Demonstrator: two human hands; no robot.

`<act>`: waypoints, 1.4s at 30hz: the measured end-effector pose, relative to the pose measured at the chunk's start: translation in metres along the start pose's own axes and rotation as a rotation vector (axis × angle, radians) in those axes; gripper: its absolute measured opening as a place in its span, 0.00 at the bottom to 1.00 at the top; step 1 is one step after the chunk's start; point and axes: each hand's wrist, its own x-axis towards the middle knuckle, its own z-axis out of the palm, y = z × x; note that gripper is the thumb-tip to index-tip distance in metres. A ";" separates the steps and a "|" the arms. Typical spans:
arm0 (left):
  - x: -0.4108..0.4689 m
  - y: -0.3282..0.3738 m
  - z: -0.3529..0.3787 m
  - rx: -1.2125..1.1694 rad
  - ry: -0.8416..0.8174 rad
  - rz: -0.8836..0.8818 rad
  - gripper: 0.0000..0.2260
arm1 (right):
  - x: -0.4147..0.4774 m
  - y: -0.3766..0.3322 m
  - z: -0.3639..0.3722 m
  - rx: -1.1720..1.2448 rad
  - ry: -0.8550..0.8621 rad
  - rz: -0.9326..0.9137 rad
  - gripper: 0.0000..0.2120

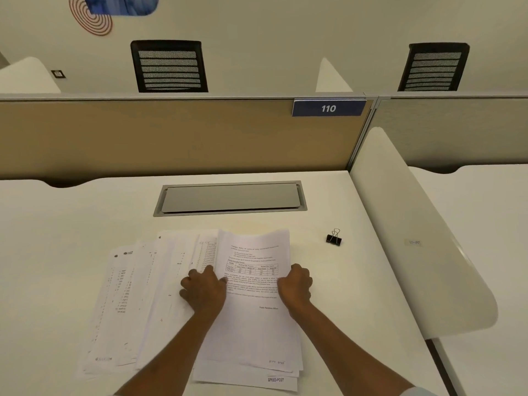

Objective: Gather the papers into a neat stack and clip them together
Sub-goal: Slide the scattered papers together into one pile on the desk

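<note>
Your papers (200, 295) lie spread on the white counter (357, 281) in front of you, in a fan that opens toward 9 o'clock. The part under the top sheet (254, 281) is already roughly gathered, but the lower corners at 6 o'clock are stepped and not yet even.

Your left hand (203, 290) is curled and presses down on the fanned sheets just at the left edge of the top sheet. Your right hand (295, 284) is also curled, with the fingers bent around the right edge of that sheet; it seems to pinch the edge (how many sheets it takes, I cannot tell).

The binder clip (333, 238) stands alone at 2 o'clock from the papers, well apart from them, with its wire handles up.

To do this step well, I think you should sweep the loose sheets from 9 o'clock toward the gathered part with the flat of the left hand, and keep the right hand as a stop on the right edge. Then stand the whole bundle on one edge and tap it on the counter until the corners agree. Only after that reach for the binder clip, because a clip put on uneven sheets can miss the short ones.
</note>
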 end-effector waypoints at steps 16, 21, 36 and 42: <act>0.017 -0.011 -0.012 -0.407 -0.119 -0.128 0.27 | -0.004 -0.003 -0.001 0.297 -0.141 0.001 0.11; 0.018 -0.012 -0.018 -0.611 -0.152 -0.168 0.30 | -0.006 -0.002 -0.006 0.398 -0.161 0.030 0.14; 0.020 -0.016 -0.027 -1.105 -0.626 0.040 0.20 | 0.006 0.004 -0.001 0.636 -0.265 0.216 0.15; 0.019 -0.018 -0.012 -0.829 -0.402 0.070 0.20 | -0.001 0.005 -0.003 0.443 -0.206 0.095 0.13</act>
